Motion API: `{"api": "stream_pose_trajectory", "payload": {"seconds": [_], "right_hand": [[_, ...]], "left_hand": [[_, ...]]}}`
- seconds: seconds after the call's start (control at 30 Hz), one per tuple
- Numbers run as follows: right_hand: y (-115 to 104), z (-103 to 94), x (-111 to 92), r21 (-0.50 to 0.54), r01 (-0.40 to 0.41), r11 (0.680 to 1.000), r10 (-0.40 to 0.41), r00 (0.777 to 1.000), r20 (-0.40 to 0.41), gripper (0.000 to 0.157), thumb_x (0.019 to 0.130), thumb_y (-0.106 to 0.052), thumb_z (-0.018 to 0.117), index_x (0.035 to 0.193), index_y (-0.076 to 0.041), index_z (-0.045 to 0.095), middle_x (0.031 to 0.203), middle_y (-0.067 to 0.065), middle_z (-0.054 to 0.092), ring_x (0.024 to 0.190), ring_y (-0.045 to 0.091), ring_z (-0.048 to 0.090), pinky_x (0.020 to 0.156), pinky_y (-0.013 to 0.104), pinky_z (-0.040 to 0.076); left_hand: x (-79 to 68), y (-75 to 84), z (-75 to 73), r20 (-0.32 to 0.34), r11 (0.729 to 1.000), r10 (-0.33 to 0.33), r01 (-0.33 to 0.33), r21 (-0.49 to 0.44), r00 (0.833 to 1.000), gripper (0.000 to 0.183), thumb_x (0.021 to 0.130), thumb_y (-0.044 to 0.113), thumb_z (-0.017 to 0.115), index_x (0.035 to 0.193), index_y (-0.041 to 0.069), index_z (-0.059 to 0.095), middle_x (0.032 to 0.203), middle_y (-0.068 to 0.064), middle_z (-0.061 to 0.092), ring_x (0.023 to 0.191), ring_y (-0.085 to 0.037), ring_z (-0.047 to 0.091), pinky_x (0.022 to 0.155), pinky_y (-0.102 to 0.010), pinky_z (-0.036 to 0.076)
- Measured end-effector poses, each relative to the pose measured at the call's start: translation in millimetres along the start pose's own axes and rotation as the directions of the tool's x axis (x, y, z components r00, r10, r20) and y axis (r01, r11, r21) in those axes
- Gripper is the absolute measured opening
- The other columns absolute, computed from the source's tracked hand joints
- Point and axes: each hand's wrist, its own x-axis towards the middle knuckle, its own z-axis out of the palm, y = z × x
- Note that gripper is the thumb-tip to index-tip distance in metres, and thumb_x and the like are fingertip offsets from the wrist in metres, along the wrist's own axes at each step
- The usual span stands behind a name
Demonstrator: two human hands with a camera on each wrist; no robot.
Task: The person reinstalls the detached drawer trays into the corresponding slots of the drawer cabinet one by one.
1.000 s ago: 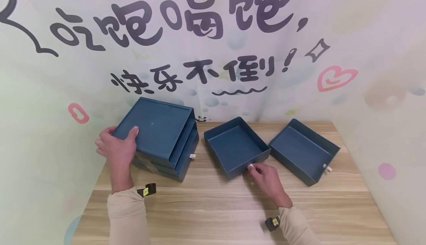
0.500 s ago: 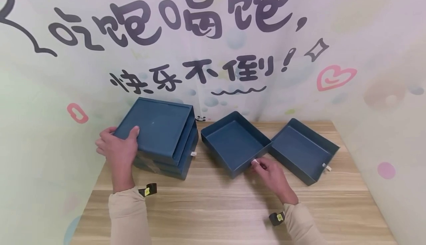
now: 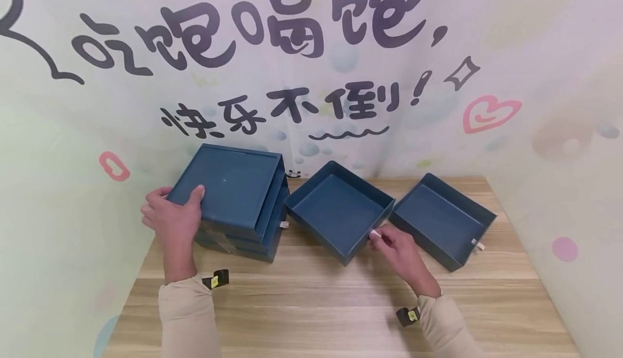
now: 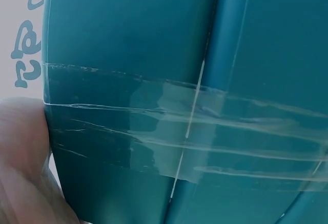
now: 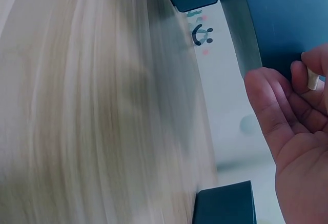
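My left hand (image 3: 177,223) holds the left side of a dark blue drawer cabinet (image 3: 229,185), thumb on its top and fingers at its far left edge. Clear tape (image 4: 169,131) crosses the cabinet's side in the left wrist view. Its upper two slots gape without drawers; a white pull tab (image 3: 284,224) shows on the lowest drawer. With thumb and finger, my right hand (image 3: 401,252) pinches the white tab (image 3: 375,233) of a loose blue drawer (image 3: 336,206). This drawer looks lifted off the table, its left corner close to the cabinet's front. Nothing lies inside it.
A second loose blue drawer (image 3: 443,217) with a white tab (image 3: 478,245) rests on the wooden table (image 3: 311,304), right of the held one. Behind the table hangs a printed backdrop (image 3: 311,152). A pale wall (image 3: 559,201) borders the table on the right.
The right hand has turned the held drawer and moved it left toward the cabinet, away from the second drawer. My left hand and the cabinet have barely moved.
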Motion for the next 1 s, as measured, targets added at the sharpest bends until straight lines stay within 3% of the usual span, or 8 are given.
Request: {"api": "stream_pose_trajectory", "payload": {"seconds": [0.33, 0.6, 1.0], "right_hand": [[-6.4, 1.3, 0.5, -0.007, 0.057, 0.998, -0.057, 0.998, -0.008, 0.012, 0.092, -0.021, 0.063, 0.080, -0.023, 0.066, 0.074, -0.013, 0.062, 0.065, 0.001, 0.055, 0.059, 0.019, 0.046], [-8.1, 3.6, 0.1, -0.042, 0.135, 0.990, -0.135, 0.991, 0.000, 0.014, 0.091, -0.017, 0.064, 0.078, -0.022, 0.067, 0.073, -0.014, 0.062, 0.064, -0.002, 0.051, 0.059, 0.017, 0.042], [-8.0, 12.4, -3.1, 0.066, 0.150, 0.986, -0.153, 0.988, 0.032, 0.013, 0.091, -0.014, 0.064, 0.079, -0.019, 0.066, 0.071, -0.007, 0.066, 0.062, 0.003, 0.060, 0.057, 0.015, 0.046]], "left_hand": [[2.1, -2.7, 0.0, 0.012, 1.000, -0.006, 0.006, 0.001, 1.000, 0.083, 0.080, 0.064, 0.059, 0.136, 0.009, 0.031, 0.131, -0.025, 0.031, 0.119, -0.037, 0.027, 0.089, -0.049, 0.032], [1.8, -3.7, 1.6, 0.010, 1.000, -0.007, 0.007, -0.015, 1.000, 0.083, 0.080, 0.063, 0.061, 0.136, 0.009, 0.032, 0.131, -0.025, 0.032, 0.119, -0.037, 0.028, 0.091, -0.050, 0.032], [1.0, -2.6, 1.0, 0.001, 1.000, -0.008, 0.008, -0.021, 1.000, 0.081, 0.080, 0.061, 0.061, 0.136, 0.009, 0.032, 0.130, -0.025, 0.032, 0.120, -0.036, 0.028, 0.091, -0.049, 0.032]]}}
